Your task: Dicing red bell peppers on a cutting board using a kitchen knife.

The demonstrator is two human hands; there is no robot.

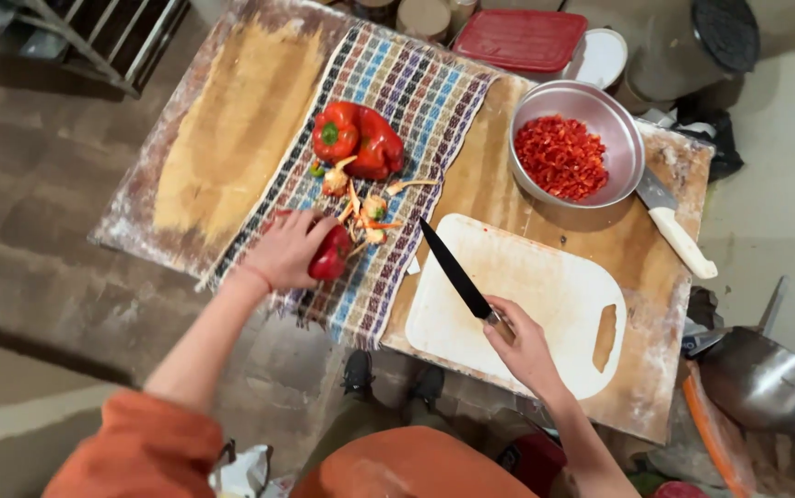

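My left hand is closed around a red bell pepper lying on a striped cloth. Two more red peppers sit further back on the cloth, with pepper cores and scraps between them and my hand. In my right hand is the handle of a black-bladed knife, its blade pointing up-left over the edge of a white cutting board. A metal bowl of chopped red pepper stands behind the board.
A second knife with a white handle lies right of the bowl. A red-lidded container, jars and a metal pot stand at the back. A metal pan sits low on the right. The wooden table is floury at left.
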